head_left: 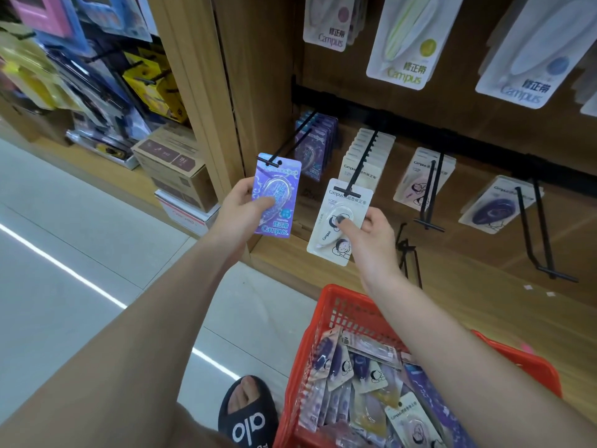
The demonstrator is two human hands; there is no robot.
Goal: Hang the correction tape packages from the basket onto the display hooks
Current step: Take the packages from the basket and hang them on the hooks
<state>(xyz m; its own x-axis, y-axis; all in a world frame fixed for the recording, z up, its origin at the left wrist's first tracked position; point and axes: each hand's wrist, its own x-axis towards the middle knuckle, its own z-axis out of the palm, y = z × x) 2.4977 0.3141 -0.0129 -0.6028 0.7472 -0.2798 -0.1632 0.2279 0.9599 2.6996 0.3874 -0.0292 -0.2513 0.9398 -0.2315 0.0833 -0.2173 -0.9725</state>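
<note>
My left hand (240,206) grips a purple correction tape package (277,176), its hole at the tip of the leftmost black hook (290,140). My right hand (368,236) holds a white correction tape package (331,234) whose top touches the tip of the second hook (363,160). More purple packages (318,140) and white ones (371,147) hang farther back on those hooks. Below my right arm, the red basket (339,305) holds several mixed packages.
Two hooks to the right carry a pale package (416,179) and a dark-tape one (494,205), with long bare prongs sticking out. Larger Campus packs (403,43) hang above. Cardboard boxes (174,166) stand at left. My sandalled foot (247,412) is beside the basket.
</note>
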